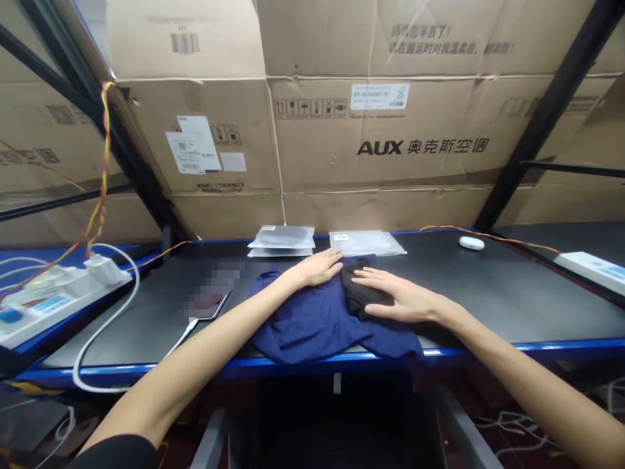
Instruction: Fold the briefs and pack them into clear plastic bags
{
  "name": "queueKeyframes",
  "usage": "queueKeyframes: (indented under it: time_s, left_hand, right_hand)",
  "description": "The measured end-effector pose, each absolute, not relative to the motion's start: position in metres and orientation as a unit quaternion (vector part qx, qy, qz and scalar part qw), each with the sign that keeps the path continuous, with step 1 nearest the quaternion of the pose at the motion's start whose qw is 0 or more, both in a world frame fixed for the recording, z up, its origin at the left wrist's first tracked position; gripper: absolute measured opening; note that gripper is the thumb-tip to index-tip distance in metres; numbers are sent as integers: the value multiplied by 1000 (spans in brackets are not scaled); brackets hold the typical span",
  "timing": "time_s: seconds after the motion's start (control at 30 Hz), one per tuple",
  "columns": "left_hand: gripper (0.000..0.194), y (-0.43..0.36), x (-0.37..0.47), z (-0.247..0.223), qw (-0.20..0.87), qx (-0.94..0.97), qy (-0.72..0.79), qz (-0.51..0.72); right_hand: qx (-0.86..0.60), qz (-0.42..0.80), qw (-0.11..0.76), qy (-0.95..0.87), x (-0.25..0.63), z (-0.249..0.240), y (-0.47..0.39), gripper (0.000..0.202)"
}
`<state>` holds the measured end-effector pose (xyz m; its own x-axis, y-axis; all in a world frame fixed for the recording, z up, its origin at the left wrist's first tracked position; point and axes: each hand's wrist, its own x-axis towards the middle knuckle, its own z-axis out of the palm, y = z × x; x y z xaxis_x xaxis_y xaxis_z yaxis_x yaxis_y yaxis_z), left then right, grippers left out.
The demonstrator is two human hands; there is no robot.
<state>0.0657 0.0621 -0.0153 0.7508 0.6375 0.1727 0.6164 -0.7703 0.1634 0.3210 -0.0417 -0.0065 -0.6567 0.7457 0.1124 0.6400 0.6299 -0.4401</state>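
Near the front edge of the black tabletop (508,293), a rumpled navy-blue cloth (312,329) is laid under a bunched black cloth (355,294). Navy is touched by the open left hand (318,268), black by the open right hand (404,298); creases are best eased with flat palms. Contents of the translucent plastic packets (366,244) cannot be told

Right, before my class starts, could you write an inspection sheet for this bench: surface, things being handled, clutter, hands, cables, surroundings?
Surface: dark benchtop, blue front edge.
Things handled: rumpled navy cloth; bunched black cloth on it.
Clutter: plastic packets at the back; small white case; blurred device, left.
Hands: left hand spread on navy cloth; right hand on black cloth.
Cables: white cable looping over the front edge; red-yellow wire; power strips both sides.
Surroundings: cardboard behind; dark metal frame.
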Motion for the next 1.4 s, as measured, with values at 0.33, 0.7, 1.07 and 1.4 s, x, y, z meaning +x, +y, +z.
queueKeyframes:
  time_s: [0.33,0.7,1.07,1.4]
  left_hand:
    - [45,10,38,-4,-64,934,318,146]
    - [41,9,28,-19,-37,913,347,210]
    - [26,9,29,-11,-43,846,462,264]
    - [21,14,29,-23,-53,854,435,282]
  right_hand:
    - [-366,218,111,-898,328,3,-36,77]
    - [-368,144,160,-905,321,-8,-36,58]
    - [-368,97,228,-896,318,-16,-36,40]
    - [-378,57,282,-880,309,-10,-40,40]
